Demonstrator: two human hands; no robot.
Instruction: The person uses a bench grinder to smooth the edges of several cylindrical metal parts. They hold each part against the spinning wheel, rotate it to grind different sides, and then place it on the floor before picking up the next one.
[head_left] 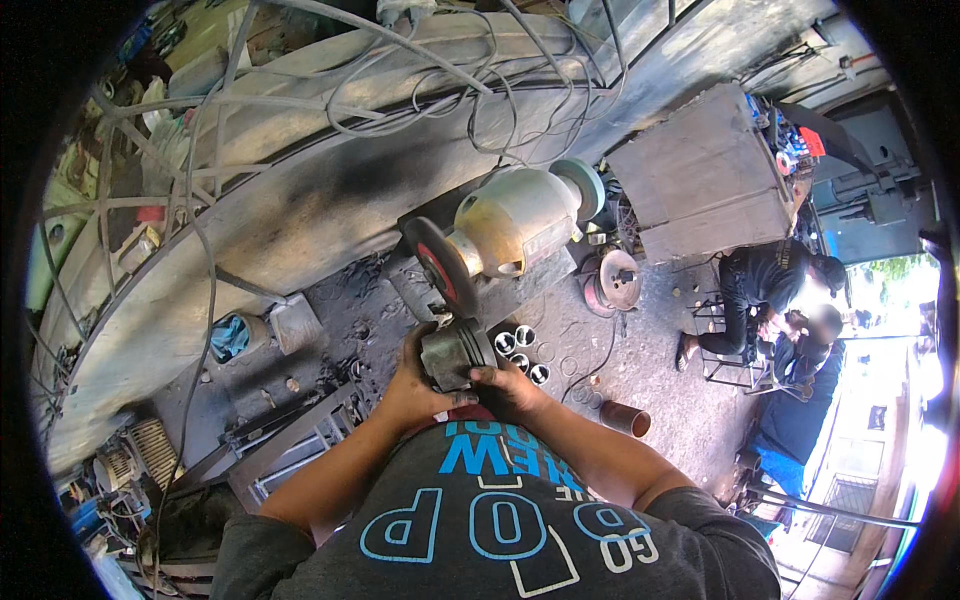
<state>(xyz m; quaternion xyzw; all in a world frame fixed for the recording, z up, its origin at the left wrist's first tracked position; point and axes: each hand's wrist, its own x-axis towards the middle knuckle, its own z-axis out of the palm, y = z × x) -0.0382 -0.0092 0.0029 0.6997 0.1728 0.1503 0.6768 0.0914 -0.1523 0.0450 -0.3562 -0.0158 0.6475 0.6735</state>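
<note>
Between my two hands I hold a dull grey engine piston (446, 361), its ringed end to the right. My left hand (404, 392) wraps round its left side with the thumb beneath. My right hand (512, 388) grips its right end, thumb on the edge. Just above the piston stands the black wheel (441, 268) with a red hub, on the left end of a bench grinder (515, 222). The piston's top meets or nearly meets that wheel; I cannot tell which. At the grinder's other end is a grey-green wheel (579, 190).
Several shiny pistons (523, 336) stand on the floor right of my hands. Beyond them are a reel-like round thing (613, 282) and a rusty cylinder (625, 418). Cables (500, 85) hang across the wall. Two people (790, 310) are at the right. A bucket (238, 338) stands left.
</note>
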